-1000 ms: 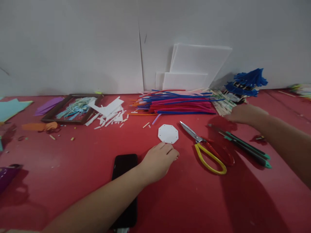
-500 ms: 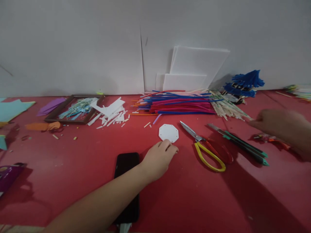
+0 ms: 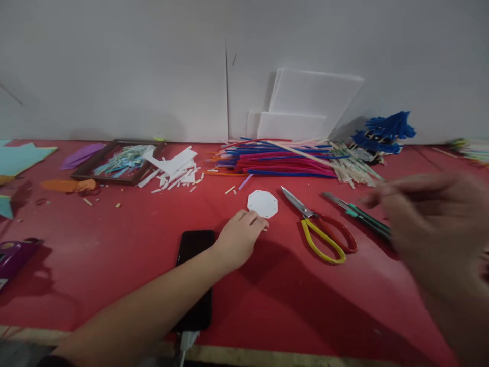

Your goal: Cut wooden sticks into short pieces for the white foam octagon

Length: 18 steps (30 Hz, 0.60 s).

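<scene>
Where table (image 3: pixel 126 229) parts octagon (image 3: pixel 262 203) edge from scissors (image 3: pixel 310 214) | left hand (image 3: pixel 237 241) curled, hold unclear | right hand (image 3: pixel 439 224) pinching stick (image 3: pixel 300 153)

the right hand (image 3: pixel 435 229), blurred, hides the cutter's (image 3: pixel 369 221) near end. the left forearm (image 3: pixel 153 300) covers part of the phone (image 3: pixel 196 244). the left edge crops the purple tool (image 3: pixel 17 259). the left hand's (image 3: pixel 239 239) grip is hidden.

Grey wall (image 3: pixel 114 71) behind red table (image 3: pixel 126 229)

Octagonal piece (image 3: pixel 262 203): smooth, matt, paper-like. Scissor blades (image 3: pixel 295 201): shiny metal. Phone (image 3: pixel 194 247): smooth, glass-like. Tabletop (image 3: pixel 114 265): smooth, slight sheen.
</scene>
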{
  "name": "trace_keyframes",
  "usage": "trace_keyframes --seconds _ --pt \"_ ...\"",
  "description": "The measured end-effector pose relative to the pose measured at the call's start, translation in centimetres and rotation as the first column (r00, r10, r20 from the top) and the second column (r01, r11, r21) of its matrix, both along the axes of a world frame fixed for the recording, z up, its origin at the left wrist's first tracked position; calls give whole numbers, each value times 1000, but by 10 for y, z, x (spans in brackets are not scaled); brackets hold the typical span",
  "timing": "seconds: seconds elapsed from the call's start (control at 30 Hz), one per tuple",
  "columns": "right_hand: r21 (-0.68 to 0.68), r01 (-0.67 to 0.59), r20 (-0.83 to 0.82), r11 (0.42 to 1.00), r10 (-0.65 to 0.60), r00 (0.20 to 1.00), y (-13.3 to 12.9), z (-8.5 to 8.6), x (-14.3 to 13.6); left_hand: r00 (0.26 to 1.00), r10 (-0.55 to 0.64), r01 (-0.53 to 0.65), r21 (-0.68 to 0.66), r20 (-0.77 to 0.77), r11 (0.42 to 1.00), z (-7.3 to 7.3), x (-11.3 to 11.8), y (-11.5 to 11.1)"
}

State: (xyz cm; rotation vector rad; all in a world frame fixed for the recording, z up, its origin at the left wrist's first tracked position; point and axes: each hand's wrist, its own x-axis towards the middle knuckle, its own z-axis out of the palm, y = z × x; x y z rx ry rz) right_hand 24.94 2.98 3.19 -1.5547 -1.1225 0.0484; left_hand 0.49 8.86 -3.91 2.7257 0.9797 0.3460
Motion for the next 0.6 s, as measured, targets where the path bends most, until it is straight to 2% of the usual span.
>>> trace_keyframes --seconds 0.03,0.1,0.2,0.27,0.37,0.43,0.53,0.6 --pt "56 -64 -91 996 69 993 2 -7 -13 1000 6 -6 -7 20 1000 -1 0 1" --pt "61 -237 -291 970 244 925 9 -24 -28 998 27 -27 -4 57 1000 -3 -1 2" --pt "116 -316 -409 942 335 848 17 -49 -32 994 71 -73 15 85 997 -4 -2 3" --pt "149 -352 -474 924 379 795 19 -60 -30 989 91 -92 4 119 996 -2 -3 3" --pt "192 -391 -592 900 424 686 19 -65 -27 950 154 -142 -62 272 988 0 -2 4" --pt "203 -411 -664 889 433 610 19 -65 -25 879 250 -199 -165 407 966 0 -2 8" --pt "192 -455 -735 870 434 520 19 -62 -22 742 435 -241 -403 510 883 -4 -3 18" --pt "182 -500 -772 847 438 461 20 -59 -20 707 488 -261 -452 512 853 -7 -5 25"
